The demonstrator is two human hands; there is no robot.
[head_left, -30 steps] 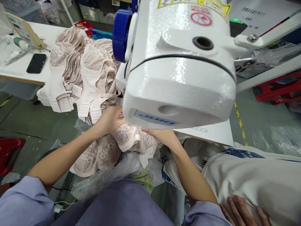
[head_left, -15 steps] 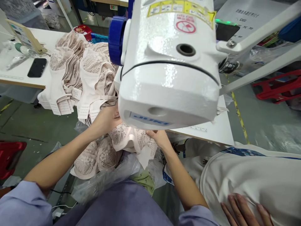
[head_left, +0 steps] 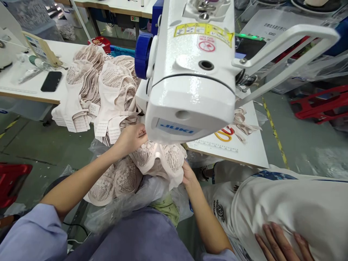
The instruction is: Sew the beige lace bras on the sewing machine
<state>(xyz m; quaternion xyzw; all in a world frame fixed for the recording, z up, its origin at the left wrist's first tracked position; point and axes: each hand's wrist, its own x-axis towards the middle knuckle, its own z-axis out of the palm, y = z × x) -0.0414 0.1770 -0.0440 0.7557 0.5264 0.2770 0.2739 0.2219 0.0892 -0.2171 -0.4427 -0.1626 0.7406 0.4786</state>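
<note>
The person sits close under the head of a white JUKI sewing machine, whose blue handwheel faces the far side. A pale pink lace bra hangs at the near edge of the tabletop, just below the front of the machine head, and both hands are on it. The left hand is closed on the bra's upper left edge, its fingers pinched together right against the underside of the machine; the fingertips are partly hidden there. The right hand reaches up from below with its fingers curled shut on the bra's lower right corner. A second bra of the same lace lies lower and to the left, resting on a crumpled clear plastic bag over the person's lap. Behind the left hand a pile of bras spills over the table edge, straps and hook ends hanging down. Further left a black phone lies flat on the neighbouring tabletop. To the right of the machine, scissors with yellow and red handles lie on the tabletop beside some loose strap pieces. At the bottom right, a co-worker's hand rests on a white garment, well apart from the work. A red stool stands on the floor at the far left.
</note>
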